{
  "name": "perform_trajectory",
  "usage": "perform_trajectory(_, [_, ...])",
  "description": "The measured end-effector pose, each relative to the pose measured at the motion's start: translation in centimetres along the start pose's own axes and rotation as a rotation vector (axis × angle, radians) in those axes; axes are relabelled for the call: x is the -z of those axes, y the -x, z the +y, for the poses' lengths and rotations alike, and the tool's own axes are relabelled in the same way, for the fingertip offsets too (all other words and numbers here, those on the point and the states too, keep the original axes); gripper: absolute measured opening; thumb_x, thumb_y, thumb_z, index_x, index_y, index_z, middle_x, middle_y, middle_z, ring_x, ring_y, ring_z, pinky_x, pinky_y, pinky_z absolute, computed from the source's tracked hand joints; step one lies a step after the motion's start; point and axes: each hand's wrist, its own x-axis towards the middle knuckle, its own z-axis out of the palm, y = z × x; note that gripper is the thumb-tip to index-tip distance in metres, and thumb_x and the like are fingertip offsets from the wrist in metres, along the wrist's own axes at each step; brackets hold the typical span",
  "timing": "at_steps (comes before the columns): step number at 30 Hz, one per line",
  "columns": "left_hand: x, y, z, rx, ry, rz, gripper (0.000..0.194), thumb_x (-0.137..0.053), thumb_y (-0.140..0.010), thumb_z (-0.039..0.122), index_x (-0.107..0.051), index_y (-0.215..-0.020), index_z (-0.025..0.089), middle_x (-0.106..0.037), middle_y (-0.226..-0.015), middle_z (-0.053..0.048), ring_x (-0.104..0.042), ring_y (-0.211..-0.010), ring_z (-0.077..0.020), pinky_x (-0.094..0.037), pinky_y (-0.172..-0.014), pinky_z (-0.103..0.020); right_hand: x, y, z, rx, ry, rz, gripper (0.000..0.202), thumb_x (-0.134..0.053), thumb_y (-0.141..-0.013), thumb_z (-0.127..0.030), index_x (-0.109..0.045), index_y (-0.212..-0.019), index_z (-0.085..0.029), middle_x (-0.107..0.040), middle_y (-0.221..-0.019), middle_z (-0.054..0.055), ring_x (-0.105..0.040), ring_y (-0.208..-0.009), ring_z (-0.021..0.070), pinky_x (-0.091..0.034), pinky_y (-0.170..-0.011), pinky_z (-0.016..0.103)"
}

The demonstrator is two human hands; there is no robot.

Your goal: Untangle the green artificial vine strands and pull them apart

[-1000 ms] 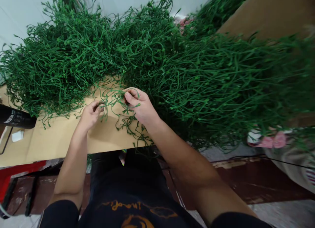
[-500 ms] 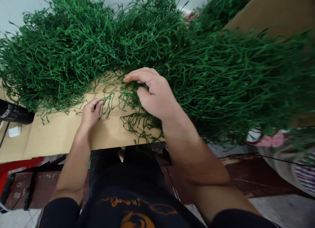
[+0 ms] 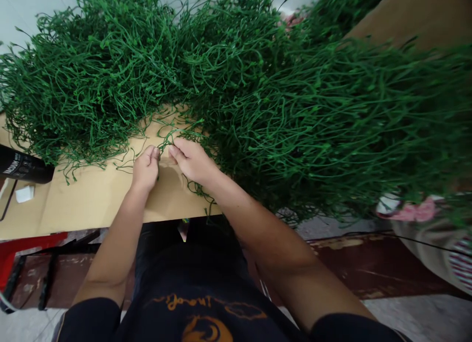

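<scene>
My left hand (image 3: 146, 168) is closed in a pinch on a thin green artificial plant stem (image 3: 164, 144) with small budded tips. Just to its right, my right hand (image 3: 192, 159) has thumb and fingers drawn together on the same sprig's other side. Its fingertips are partly hidden, and a narrow gap lies between the hands. Both hands are over the cardboard sheet (image 3: 92, 199). Behind them rises a big tangled heap of the same green stems (image 3: 121, 61), and a long combed-looking pile (image 3: 332, 130) spreads to the right.
At the left edge lies a black vacuum bottle (image 3: 25, 166), with a small white piece (image 3: 25, 194) beside it. A brown cardboard flap (image 3: 424, 17) stands at the upper right. Below right are pink cloth (image 3: 416, 210) and a beige bag (image 3: 424, 238). A red frame (image 3: 33, 248) shows low left.
My right hand has come down and left from the pile's edge, closing its fingers beside my left hand. The left hand has shifted slightly right, still pinching the stem.
</scene>
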Motion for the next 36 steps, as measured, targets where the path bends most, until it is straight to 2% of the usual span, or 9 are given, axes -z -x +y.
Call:
perform_trajectory(5, [0.1,-0.5,-0.6,0.049,0.117,-0.102,0.026,-0.041,-0.085,0.028,-0.048,-0.061,0.018,-0.042,-0.057,0.002,-0.040,-0.058,-0.0114,-0.033,-0.061,-0.025,0.0,0.0,0.5,-0.021,-0.065,0.022,0.030,-0.034,-0.090,-0.031,-0.040,-0.063,-0.019,-0.044,-0.058,-0.001,-0.038,-0.056,0.0096,-0.028,-0.058,0.025])
perform_trajectory(10, [-0.2,-0.2,-0.9,-0.054,0.190,-0.165,0.014,-0.051,-0.076,0.025,-0.062,-0.078,0.017,-0.061,-0.079,-0.002,-0.054,-0.080,-0.0138,-0.040,-0.078,-0.026,0.7,-0.6,1.4,-0.027,-0.049,0.044,0.021,-0.045,-0.083,-0.027,-0.040,-0.065,-0.018,-0.042,-0.060,-0.002,-0.036,-0.056,0.0087,-0.026,-0.056,0.024])
perform_trajectory(14, [0.2,-0.2,-0.3,0.121,0.487,-0.274,0.021,-0.056,-0.069,0.027,-0.065,-0.085,0.015,-0.067,-0.087,-0.004,-0.059,-0.090,-0.0168,-0.042,-0.087,-0.029,1.1,-0.6,1.5,0.059,-0.085,0.033,0.018,-0.039,-0.084,-0.024,-0.044,-0.067,-0.018,-0.045,-0.063,-0.001,-0.040,-0.061,0.0099,-0.029,-0.061,0.025])
perform_trajectory(17, [0.8,-0.5,0.4,0.275,0.654,-0.314,0.031,-0.055,-0.073,0.040,-0.065,-0.085,0.014,-0.068,-0.081,-0.005,-0.062,-0.086,-0.0189,-0.045,-0.081,-0.031,1.2,-0.5,1.1,0.075,-0.058,0.027,0.020,-0.037,-0.085,-0.023,-0.041,-0.065,-0.018,-0.042,-0.061,-0.001,-0.038,-0.060,0.0097,-0.028,-0.061,0.025])
perform_trajectory(20, [0.8,-1.0,1.3,0.334,0.667,-0.348,0.034,-0.057,-0.075,0.049,-0.062,-0.078,0.015,-0.063,-0.068,-0.003,-0.061,-0.069,-0.0153,-0.046,-0.067,-0.027,1.3,-0.3,0.5,0.076,0.039,0.019,0.025,-0.042,-0.084,-0.027,-0.037,-0.061,-0.018,-0.040,-0.059,-0.002,-0.034,-0.058,0.0091,-0.025,-0.059,0.025])
perform_trajectory(23, [0.5,-1.4,2.1,0.370,0.668,-0.372,0.025,-0.063,-0.075,0.040,-0.058,-0.073,0.016,-0.057,-0.060,0.002,-0.053,-0.054,-0.0088,-0.042,-0.055,-0.022,1.4,-0.1,0.3,0.082,0.118,0.013,0.026,-0.042,-0.084,-0.028,-0.038,-0.060,-0.018,-0.041,-0.059,-0.001,-0.034,-0.059,0.0096,-0.024,-0.059,0.026])
perform_trajectory(27, [0.3,-1.9,2.5,0.351,0.673,-0.363,0.019,-0.062,-0.078,0.030,-0.054,-0.069,0.016,-0.052,-0.057,0.003,-0.045,-0.047,-0.0053,-0.036,-0.047,-0.018,1.5,0.1,0.6,0.107,0.113,-0.013,0.021,-0.038,-0.085,-0.021,-0.046,-0.066,-0.017,-0.048,-0.066,0.001,-0.042,-0.065,0.0115,-0.029,-0.064,0.025])
perform_trajectory(32, [-0.3,-2.1,1.7,0.305,0.656,-0.350,0.020,-0.056,-0.082,0.021,-0.050,-0.064,0.015,-0.053,-0.056,0.004,-0.048,-0.051,-0.0051,-0.038,-0.053,-0.017,1.3,0.2,1.1,0.085,0.084,-0.035,0.024,-0.039,-0.085,-0.023,-0.047,-0.064,-0.017,-0.050,-0.065,0.001,-0.044,-0.065,0.0117,-0.031,-0.065,0.025])
perform_trajectory(36, [-1.5,-2.2,1.4,0.288,0.622,-0.259,0.026,-0.048,-0.085,0.016,-0.044,-0.060,0.016,-0.047,-0.050,0.005,-0.044,-0.048,-0.0060,-0.035,-0.052,-0.018,1.0,0.1,1.2,0.016,0.078,-0.044,0.028,-0.037,-0.087,-0.026,-0.044,-0.062,-0.017,-0.049,-0.062,0.001,-0.042,-0.061,0.0111,-0.030,-0.062,0.025])
